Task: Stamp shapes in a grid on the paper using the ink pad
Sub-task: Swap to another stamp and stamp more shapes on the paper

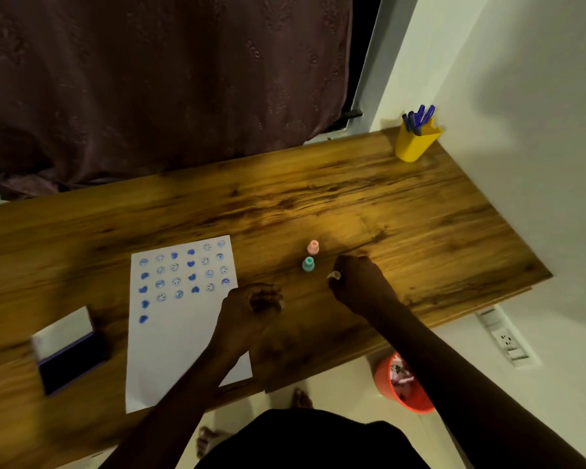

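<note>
A white sheet of paper (180,336) lies on the wooden table (386,211), its upper half printed with rows of blue hearts and smiley faces. An open ink pad (70,358) with a dark blue pad and raised lid sits to the paper's left. Two small stamps stand upright right of the paper: a pink stamp (313,247) and a teal stamp (308,264). My right hand (359,282) rests just right of them, fingers closed on a small pale stamp (334,275). My left hand (251,308) hovers at the paper's right edge, fingers loosely curled, holding nothing.
A yellow cup (415,142) of blue pens stands at the table's far right corner, by the white wall. An orange bin (401,384) sits on the floor under the right edge. A dark curtain hangs behind the table. My feet show below the near edge.
</note>
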A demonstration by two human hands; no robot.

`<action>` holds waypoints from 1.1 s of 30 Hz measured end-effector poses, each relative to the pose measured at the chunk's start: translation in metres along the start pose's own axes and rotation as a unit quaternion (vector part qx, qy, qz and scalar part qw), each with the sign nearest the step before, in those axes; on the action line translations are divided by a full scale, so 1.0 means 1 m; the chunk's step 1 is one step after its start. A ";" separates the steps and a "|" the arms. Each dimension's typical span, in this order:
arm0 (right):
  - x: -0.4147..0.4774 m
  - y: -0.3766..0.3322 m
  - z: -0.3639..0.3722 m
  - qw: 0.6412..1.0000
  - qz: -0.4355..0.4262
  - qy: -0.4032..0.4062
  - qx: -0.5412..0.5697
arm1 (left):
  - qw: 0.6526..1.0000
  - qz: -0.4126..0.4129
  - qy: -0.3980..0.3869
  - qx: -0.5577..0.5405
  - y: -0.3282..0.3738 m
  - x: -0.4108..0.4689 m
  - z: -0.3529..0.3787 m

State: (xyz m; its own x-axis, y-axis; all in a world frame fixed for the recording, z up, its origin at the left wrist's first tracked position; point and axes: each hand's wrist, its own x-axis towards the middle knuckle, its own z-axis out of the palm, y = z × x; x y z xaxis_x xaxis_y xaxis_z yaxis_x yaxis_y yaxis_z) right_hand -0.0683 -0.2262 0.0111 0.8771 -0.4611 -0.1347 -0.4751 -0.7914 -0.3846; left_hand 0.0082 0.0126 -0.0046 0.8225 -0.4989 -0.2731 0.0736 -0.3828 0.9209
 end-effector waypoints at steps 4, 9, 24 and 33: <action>0.005 0.011 0.004 0.999 -0.036 -0.011 -0.033 | 0.999 -0.016 0.028 0.008 0.001 -0.002 0.000; 0.010 0.013 0.005 0.997 -0.068 -0.022 -0.034 | 0.999 -0.026 0.044 0.009 0.006 -0.003 0.001; 0.080 -0.022 -0.020 0.998 -0.052 -0.036 0.023 | 0.994 -0.053 0.093 -0.031 0.011 -0.011 -0.004; 0.093 -0.034 -0.015 0.996 -0.066 -0.046 0.024 | 0.989 -0.051 0.124 -0.061 0.010 -0.023 -0.018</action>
State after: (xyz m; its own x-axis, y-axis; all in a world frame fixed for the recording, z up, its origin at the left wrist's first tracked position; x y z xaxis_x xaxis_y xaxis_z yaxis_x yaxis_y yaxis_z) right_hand 0.0278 -0.2481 0.0248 0.9358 -0.3128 -0.1628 -0.3525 -0.8216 -0.4480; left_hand 0.0007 0.0340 0.0161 0.9195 -0.2505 -0.3031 0.2177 -0.3176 0.9229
